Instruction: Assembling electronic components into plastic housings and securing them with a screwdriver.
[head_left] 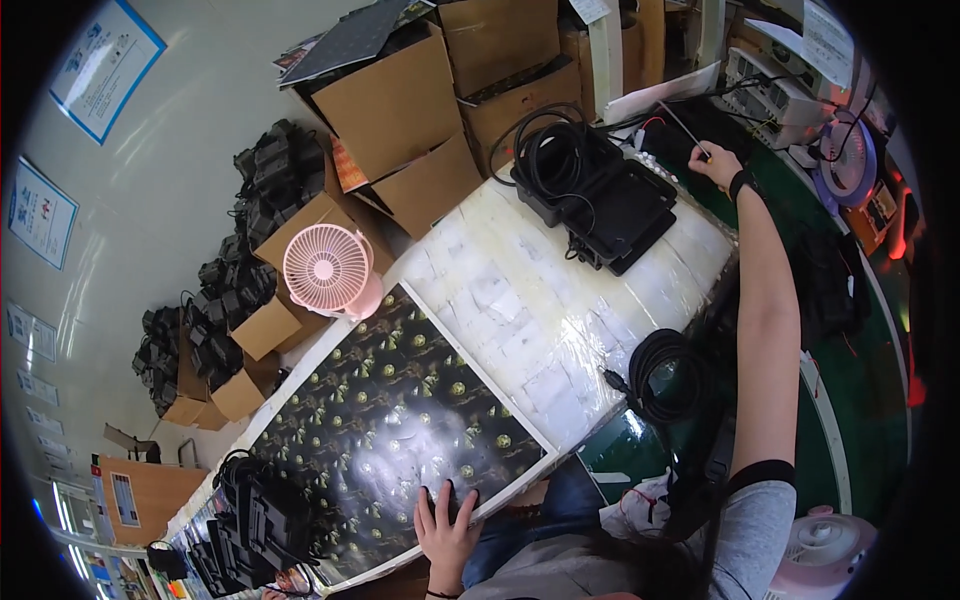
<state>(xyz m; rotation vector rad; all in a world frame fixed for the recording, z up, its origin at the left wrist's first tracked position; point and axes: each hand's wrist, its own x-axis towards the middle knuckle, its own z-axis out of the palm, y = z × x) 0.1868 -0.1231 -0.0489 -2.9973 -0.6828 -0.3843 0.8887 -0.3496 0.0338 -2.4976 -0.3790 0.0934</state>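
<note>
My left hand [446, 530] lies flat on the near edge of a dark board [380, 420] patterned with pale green spots, its fingers spread and holding nothing. At the end of my outstretched arm, my right hand [718, 166] is closed around a thin, pale, rod-like tool [684, 128]. Its exact kind is too small to make out. The rod points away to the upper left, close to a short red wire [650, 124] and a dark strip of equipment. To the left of that hand, an opened black plastic case [628, 215] rests on the plastic-wrapped white surface with a coiled black cable [560, 150] on it.
A pink fan [328, 270] stands at the board's far corner. Cardboard boxes [385, 100] line the far side, with black units [275, 165] piled beyond. Another cable coil [668, 375] lies by my right arm. Black devices [255, 520] sit at the lower left. A purple fan [848, 158] is far right.
</note>
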